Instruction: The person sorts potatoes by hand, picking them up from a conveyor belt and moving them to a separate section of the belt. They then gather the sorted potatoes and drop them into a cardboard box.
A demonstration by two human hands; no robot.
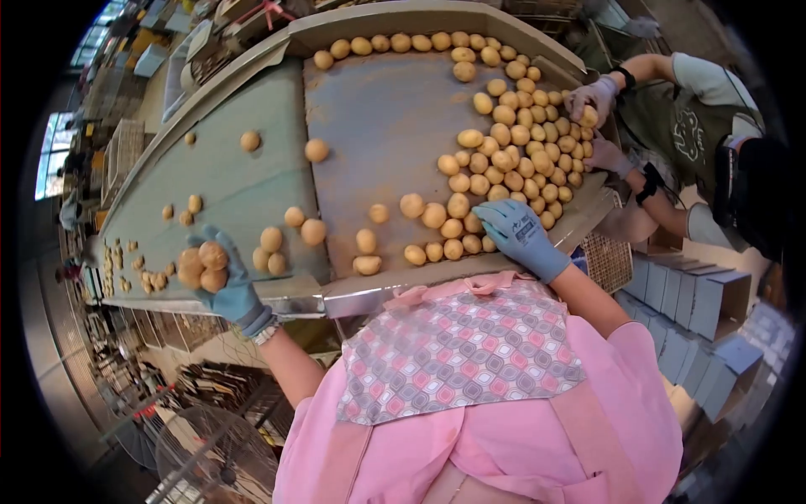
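The left hand, in a blue glove, is raised over the near edge of the belt with its fingers curled up around a few potatoes; about three show, cupped together in the palm and clear of the belt. Just beside that hand, loose spuds lie on the green belt, and more are scattered small along its far left end. The right hand, also gloved in blue, lies palm down on the near end of the pile that fills the right side of the tray. Its fingers are spread and bent down onto the spuds there, touching them, but I cannot tell whether they grip one. The tray is a brownish metal sheet that adjoins the belt on its right, with a row of spuds along its far rim. At the far right side of the pile, a co-worker's two pale-gloved hands rest among the spuds, the upper one closed around one. Stacked boxes stand below the tray at the right, and a fan sits low at the left.
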